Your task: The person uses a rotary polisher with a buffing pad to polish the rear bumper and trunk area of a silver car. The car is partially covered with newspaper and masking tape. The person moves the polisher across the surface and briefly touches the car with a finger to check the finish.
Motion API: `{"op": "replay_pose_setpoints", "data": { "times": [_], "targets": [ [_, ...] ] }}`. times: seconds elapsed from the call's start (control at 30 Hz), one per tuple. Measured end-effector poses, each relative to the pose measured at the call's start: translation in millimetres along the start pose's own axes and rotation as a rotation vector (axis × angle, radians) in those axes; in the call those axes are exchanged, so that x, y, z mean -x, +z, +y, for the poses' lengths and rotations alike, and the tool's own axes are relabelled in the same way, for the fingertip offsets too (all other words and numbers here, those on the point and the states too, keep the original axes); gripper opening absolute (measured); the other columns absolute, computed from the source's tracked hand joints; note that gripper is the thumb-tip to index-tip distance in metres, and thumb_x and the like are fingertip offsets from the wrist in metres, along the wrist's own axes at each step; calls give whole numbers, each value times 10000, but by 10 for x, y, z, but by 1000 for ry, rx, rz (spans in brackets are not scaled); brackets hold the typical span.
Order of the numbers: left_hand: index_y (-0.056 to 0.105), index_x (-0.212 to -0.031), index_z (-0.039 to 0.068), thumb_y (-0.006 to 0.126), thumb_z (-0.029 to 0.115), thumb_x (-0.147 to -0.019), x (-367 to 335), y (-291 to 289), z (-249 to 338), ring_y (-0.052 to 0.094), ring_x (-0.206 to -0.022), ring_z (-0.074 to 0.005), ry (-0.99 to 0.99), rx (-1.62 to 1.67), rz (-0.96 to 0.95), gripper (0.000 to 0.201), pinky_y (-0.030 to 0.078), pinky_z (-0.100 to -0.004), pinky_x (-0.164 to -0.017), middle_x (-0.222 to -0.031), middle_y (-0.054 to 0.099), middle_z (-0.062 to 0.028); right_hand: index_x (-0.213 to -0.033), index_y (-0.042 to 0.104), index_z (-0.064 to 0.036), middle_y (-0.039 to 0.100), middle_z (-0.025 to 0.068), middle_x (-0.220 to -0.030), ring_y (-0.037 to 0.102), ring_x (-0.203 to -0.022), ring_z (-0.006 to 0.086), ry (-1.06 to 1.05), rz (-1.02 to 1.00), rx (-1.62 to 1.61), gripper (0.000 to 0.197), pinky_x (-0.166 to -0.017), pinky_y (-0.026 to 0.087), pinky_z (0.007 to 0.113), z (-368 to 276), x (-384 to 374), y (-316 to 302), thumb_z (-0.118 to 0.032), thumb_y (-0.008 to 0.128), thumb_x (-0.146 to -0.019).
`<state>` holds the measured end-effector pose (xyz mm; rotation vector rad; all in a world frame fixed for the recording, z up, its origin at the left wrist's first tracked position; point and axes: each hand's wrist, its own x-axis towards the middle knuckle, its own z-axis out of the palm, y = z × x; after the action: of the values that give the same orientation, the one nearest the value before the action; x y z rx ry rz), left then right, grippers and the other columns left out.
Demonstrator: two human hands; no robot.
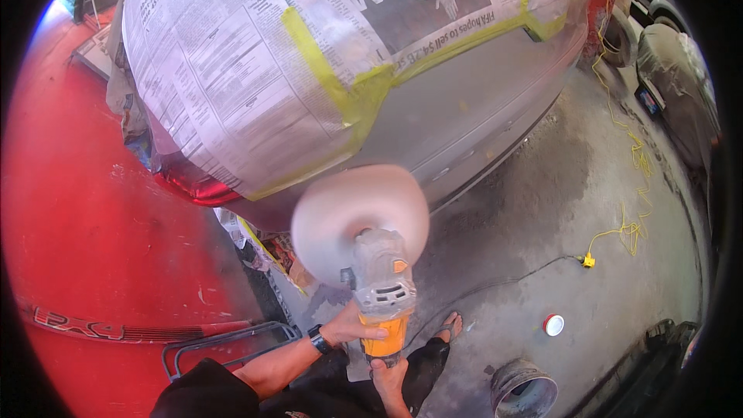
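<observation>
A yellow and grey power polisher, coated in dust, is gripped in both my hands. My left hand, with a dark watch on its wrist, is closed around the side of the body, thumb across the yellow casing. My right hand wraps the rear end near the cord. The wide, pale round pad is smeared by spinning. It overlaps the lower edge of a car's grey bumper; whether it touches, I cannot tell. Newspaper covers the panel above, held by yellow masking tape.
A red vehicle panel fills the left, with a metal tube frame beside it. A black cord runs to a yellow plug and tangled yellow cable. A red-and-white round lid and a grey bucket stand on the floor.
</observation>
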<state>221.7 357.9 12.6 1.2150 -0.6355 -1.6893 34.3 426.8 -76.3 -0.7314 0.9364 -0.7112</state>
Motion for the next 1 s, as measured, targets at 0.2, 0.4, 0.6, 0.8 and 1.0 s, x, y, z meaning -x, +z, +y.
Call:
{"op": "replay_pose_setpoints", "data": {
  "times": [0.2, 0.4, 0.6, 0.8, 1.0],
  "targets": [
    [492, -1465, 20, 910, 237, -780, -170, -71, -126, 617, -1236, -222, 73, 60, -67, 831, 482, -402, -1084, -1340, 653, -112, -1127, 717, 42, 757, 88, -1009, 717, -936, 174, -41, -1, -37, 748, -787, 568, 341, -270, -141, 6, -601, 872, -778],
    [490, -1466, 28, 901, 181, -789, 181, -136, -335, 600, -1261, -221, -17, 43, 48, 806, 471, -409, -1098, -1363, 638, -103, -1199, 697, 27, 762, 90, -1030, 721, -956, 182, 45, -46, 43, 761, -820, 567, 337, 212, 148, -99, -579, 880, -779],
    [467, -1487, 22, 910, 152, -779, -251, 102, -142, 574, -1266, -189, 22, -131, 91, 845, 453, -393, -1106, -1396, 611, -84, -1022, 681, 21, 705, 66, -816, 675, -658, 144, 128, 10, -193, 745, -575, 546, 304, 188, -33, -77, -673, 817, -789],
    [575, -1379, 7, 881, 235, -824, -1158, 448, 174, 612, -1183, -161, 136, -218, 14, 673, 503, -359, -1023, -1298, 660, -69, -968, 665, 22, 673, 63, -743, 649, -565, 147, 95, 85, -270, 796, -499, 509, 299, -326, -663, -321, -744, 776, -780],
    [682, -1245, 23, 885, 285, -812, -1179, 445, 366, 671, -1062, -144, 66, -572, 104, 546, 538, -342, -947, -1168, 729, -56, -1058, 622, -2, 628, 77, -705, 632, -547, 193, 136, -81, -567, 884, -509, 531, 328, 8, -808, 12, -845, 651, -791]
  ]
}}
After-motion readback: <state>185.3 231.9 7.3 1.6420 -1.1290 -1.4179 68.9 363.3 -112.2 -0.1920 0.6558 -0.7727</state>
